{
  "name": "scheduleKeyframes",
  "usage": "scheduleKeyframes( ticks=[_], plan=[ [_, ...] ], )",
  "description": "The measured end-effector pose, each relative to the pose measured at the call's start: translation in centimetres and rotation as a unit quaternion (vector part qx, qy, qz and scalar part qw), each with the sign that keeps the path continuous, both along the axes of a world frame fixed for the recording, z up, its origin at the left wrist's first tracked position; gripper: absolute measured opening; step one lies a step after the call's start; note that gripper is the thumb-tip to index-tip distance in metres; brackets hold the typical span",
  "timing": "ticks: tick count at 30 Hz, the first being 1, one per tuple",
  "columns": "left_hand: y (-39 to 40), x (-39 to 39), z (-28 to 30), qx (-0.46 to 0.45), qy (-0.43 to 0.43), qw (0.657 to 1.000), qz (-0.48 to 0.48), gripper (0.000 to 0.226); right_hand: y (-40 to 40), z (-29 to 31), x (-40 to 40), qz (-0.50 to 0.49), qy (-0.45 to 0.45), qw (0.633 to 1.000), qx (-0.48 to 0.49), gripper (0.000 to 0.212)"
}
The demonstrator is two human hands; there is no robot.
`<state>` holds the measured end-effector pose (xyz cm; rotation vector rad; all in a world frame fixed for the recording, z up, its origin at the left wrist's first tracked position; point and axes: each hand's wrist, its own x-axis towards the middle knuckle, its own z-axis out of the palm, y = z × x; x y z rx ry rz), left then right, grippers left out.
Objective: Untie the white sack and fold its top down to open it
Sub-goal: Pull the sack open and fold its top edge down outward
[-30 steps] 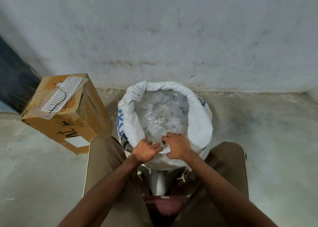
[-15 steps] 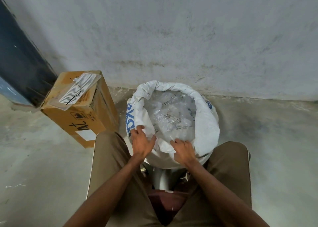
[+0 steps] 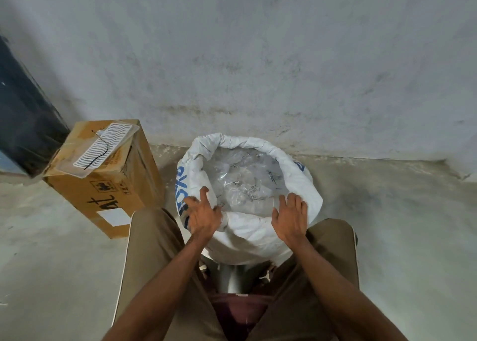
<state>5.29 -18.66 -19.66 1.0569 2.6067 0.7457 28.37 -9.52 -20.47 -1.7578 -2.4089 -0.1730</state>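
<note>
I counted one white sack (image 3: 260, 227), one cardboard box (image 3: 103, 183), one wavy-patterned tray (image 3: 103, 151) on it, and two hands: left hand (image 3: 204, 215), right hand (image 3: 290, 218).

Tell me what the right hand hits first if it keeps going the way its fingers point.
The right hand lies open on the sack's near rim, fingers toward the wall. Going on, it would probably first meet the clear plastic bags inside, though depth is uncertain.

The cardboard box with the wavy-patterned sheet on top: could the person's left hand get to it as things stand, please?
Probably yes. The left hand lies open on the white sack rim, holding nothing, and the cardboard box stands just beyond the left knee with only bare floor between.
</note>
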Motion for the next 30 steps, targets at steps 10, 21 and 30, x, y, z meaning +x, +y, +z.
scheduleKeyframes(
  ticks=[10,21,30],
  plan=[
    [-2.2,-2.1,0.6,-0.101,0.035,0.994,-0.025,0.059,1.2,1.8,0.2,-0.126,-0.002,0.991,-0.044,0.064],
    [2.5,-3.2,1.8,-0.196,0.174,0.948,-0.179,0.076,5.4,2.9,-0.4,0.042,-0.034,0.996,-0.071,0.070],
    [7.7,-4.3,3.5,-0.190,0.180,0.954,-0.148,0.075,10.6,4.3,-1.5,0.068,-0.052,0.993,-0.077,0.059]
  ],
)
